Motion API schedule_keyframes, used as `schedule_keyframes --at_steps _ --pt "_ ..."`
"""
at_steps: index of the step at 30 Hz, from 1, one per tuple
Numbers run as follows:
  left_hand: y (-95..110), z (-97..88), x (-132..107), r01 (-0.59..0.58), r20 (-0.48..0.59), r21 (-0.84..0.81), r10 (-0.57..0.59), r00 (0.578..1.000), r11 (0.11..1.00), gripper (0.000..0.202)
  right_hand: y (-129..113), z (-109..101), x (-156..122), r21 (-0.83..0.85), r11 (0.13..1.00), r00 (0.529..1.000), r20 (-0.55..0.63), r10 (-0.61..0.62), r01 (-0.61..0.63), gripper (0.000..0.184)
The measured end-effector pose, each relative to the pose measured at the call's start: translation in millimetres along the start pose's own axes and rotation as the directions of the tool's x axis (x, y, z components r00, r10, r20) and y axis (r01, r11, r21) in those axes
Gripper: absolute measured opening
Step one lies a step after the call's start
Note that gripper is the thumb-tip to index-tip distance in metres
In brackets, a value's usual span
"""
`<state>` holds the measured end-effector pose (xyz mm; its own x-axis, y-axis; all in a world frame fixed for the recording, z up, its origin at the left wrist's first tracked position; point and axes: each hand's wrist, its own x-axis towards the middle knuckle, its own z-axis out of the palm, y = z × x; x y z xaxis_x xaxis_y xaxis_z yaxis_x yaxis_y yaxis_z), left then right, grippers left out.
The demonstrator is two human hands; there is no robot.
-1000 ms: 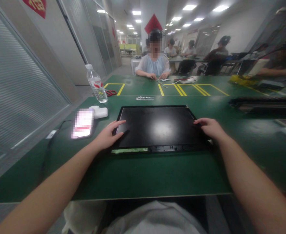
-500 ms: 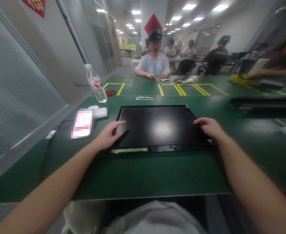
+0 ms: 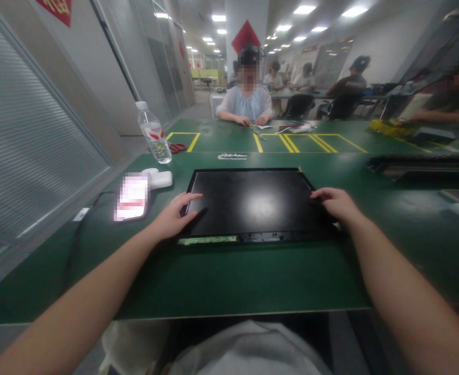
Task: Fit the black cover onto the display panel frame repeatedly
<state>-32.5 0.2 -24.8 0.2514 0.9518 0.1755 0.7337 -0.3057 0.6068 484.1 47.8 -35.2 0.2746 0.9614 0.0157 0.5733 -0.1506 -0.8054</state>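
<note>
A black LCD monitor panel [image 3: 229,203] lies face up on the green table, its bare frame round the edges. Along its near edge a strip of green circuit board [image 3: 208,240] shows on the left. My left hand [image 3: 176,216] grips the panel's left edge, with index finger and thumb lying over the screen side and the other fingers hidden. At the opposite edge my right hand [image 3: 333,203] is bent round the frame, fingertips on its rim; its thumb is hard to make out.
To the left are a lit phone [image 3: 132,197], a white case [image 3: 161,179], a water bottle [image 3: 154,133] and red-handled scissors [image 3: 177,148]. Small white pieces [image 3: 232,155] lie beyond the panel. Dark long parts [image 3: 428,169] sit at right. A person [image 3: 247,99] works across the table.
</note>
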Motion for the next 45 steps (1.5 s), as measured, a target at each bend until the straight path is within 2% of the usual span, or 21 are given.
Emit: schedule_keyframes --at_steps 7,19,39,45 --pt "0.4 0.2 0.1 -0.007 -0.012 -0.018 0.007 1.000 1.000 0.062 1.3 -1.0 0.8 -0.003 1.000 1.000 0.004 0.009 -0.009 0.036" --pt "-0.8 0.0 0.6 -0.035 0.020 0.070 0.034 0.999 0.997 0.063 1.2 -0.1 0.5 0.036 0.999 1.000 -0.003 0.013 -0.013 0.030" --pt "-2.5 0.7 0.8 -0.012 0.037 0.078 0.009 0.999 0.997 0.058 -0.6 -0.6 1.2 -0.033 0.999 0.999 -0.012 0.035 -0.035 0.054" --pt "-1.7 1.9 1.4 -0.025 0.018 0.080 0.023 1.000 0.996 0.054 2.4 -1.1 3.9 -0.070 0.998 1.000 -0.014 -0.009 0.008 0.050"
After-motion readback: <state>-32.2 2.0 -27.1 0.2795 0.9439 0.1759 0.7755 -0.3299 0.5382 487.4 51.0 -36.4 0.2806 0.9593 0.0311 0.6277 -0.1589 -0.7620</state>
